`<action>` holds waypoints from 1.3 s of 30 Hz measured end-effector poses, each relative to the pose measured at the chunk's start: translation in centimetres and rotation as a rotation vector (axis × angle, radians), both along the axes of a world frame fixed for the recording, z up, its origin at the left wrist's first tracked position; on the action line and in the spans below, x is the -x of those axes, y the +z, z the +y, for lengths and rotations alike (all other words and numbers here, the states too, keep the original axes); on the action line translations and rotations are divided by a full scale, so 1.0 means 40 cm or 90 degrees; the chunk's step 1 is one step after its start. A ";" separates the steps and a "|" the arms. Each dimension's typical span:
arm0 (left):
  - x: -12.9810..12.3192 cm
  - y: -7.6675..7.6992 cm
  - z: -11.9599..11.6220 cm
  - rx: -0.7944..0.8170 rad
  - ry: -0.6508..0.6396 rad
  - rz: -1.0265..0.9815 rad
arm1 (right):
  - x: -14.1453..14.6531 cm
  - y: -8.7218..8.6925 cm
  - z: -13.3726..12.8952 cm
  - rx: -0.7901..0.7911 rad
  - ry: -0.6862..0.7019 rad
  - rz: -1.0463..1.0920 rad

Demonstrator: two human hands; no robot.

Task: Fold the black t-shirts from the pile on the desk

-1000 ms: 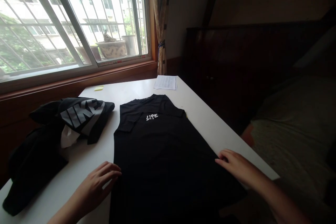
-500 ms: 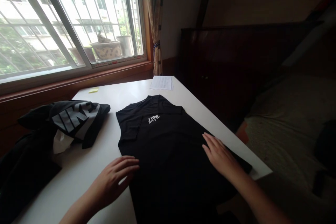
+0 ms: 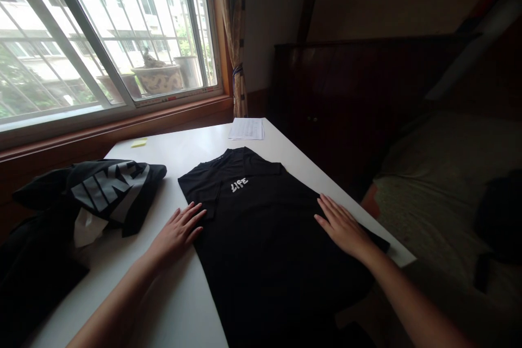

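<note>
A black T-shirt lies spread on the white table, its collar toward the far end and both sleeves folded inward over the front. Small white lettering shows on its chest. My left hand rests flat at the shirt's left edge, just below the folded sleeve, fingers stretched and slightly apart. On the right edge of the shirt lies my right hand, palm down with fingers extended. Neither hand grips the cloth.
Dark clothing with large grey letters is heaped at the table's left side. Papers and yellow sticky notes lie at the far end. Beyond stand a barred window and a tied curtain.
My left hand has moved forward and a little left, up along the shirt's left edge. My right hand has shifted slightly forward and flattened. The view has turned slightly right.
</note>
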State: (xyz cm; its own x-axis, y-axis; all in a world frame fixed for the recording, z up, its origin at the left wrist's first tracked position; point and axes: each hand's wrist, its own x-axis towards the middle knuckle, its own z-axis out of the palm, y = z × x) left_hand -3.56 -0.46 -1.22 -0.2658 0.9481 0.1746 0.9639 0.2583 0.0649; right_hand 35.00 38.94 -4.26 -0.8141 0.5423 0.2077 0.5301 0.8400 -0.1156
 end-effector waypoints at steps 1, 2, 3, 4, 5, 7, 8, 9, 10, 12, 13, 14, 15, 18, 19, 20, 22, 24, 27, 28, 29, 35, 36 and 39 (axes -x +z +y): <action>-0.004 -0.002 -0.002 -0.005 0.000 0.005 | 0.001 0.002 0.010 -0.002 0.001 -0.002; -0.009 -0.004 -0.006 -0.010 0.000 0.010 | 0.002 0.005 0.020 -0.005 0.000 -0.004; -0.014 -0.007 -0.010 -0.013 0.000 0.013 | 0.004 0.007 0.031 -0.007 -0.004 -0.006; -0.019 -0.009 -0.015 -0.015 0.000 0.017 | 0.006 0.008 0.041 -0.009 -0.008 -0.010; -0.023 -0.011 -0.020 -0.017 -0.001 0.019 | 0.009 0.009 0.051 -0.011 -0.012 -0.016; -0.025 -0.016 -0.027 -0.016 -0.003 0.016 | 0.015 0.009 0.069 -0.010 -0.017 -0.028; -0.023 -0.017 -0.029 -0.015 -0.002 0.010 | 0.018 0.008 0.076 -0.010 -0.021 -0.031; -0.018 -0.018 -0.029 -0.016 0.001 0.000 | 0.020 0.007 0.082 -0.010 -0.026 -0.033; -0.010 -0.019 -0.027 -0.021 0.008 -0.014 | 0.021 0.006 0.086 -0.009 -0.032 -0.033; 0.012 -0.019 -0.015 -0.053 0.032 -0.051 | 0.023 0.004 0.091 -0.005 -0.041 -0.031; 0.027 -0.018 -0.005 -0.079 0.051 -0.072 | 0.023 0.003 0.092 -0.003 -0.044 -0.031; 0.044 -0.018 0.007 -0.109 0.073 -0.095 | 0.023 0.001 0.093 -0.001 -0.045 -0.032; 0.063 -0.018 0.023 -0.141 0.097 -0.117 | 0.022 -0.001 0.094 0.000 -0.046 -0.032; 0.127 -0.018 0.078 -0.217 0.182 -0.167 | 0.021 -0.012 0.103 -0.009 -0.041 -0.020; 0.149 -0.018 0.098 -0.234 0.209 -0.175 | 0.020 -0.017 0.108 -0.015 -0.034 -0.008; 0.171 -0.017 0.118 -0.243 0.233 -0.178 | 0.020 -0.022 0.114 -0.025 -0.024 0.011; 0.212 -0.015 0.153 -0.250 0.275 -0.177 | 0.016 -0.029 0.127 -0.049 -0.002 0.072; 0.245 -0.010 0.181 -0.252 0.318 -0.175 | 0.010 -0.033 0.137 -0.078 0.009 0.146; 0.278 0.000 0.208 -0.249 0.377 -0.177 | -0.006 -0.031 0.141 -0.138 -0.029 0.204; 0.285 0.003 0.213 -0.247 0.391 -0.181 | -0.012 -0.030 0.141 -0.158 -0.048 0.201; 0.290 0.007 0.216 -0.245 0.400 -0.186 | -0.018 -0.030 0.140 -0.174 -0.065 0.192; 0.305 0.027 0.190 -0.231 0.416 -0.240 | -0.030 -0.037 0.157 -0.165 -0.041 0.153; 0.305 0.031 0.178 -0.227 0.418 -0.247 | -0.029 -0.038 0.164 -0.156 -0.033 0.150; 0.293 0.046 0.130 -0.217 0.422 -0.261 | -0.024 -0.039 0.184 -0.136 -0.025 0.137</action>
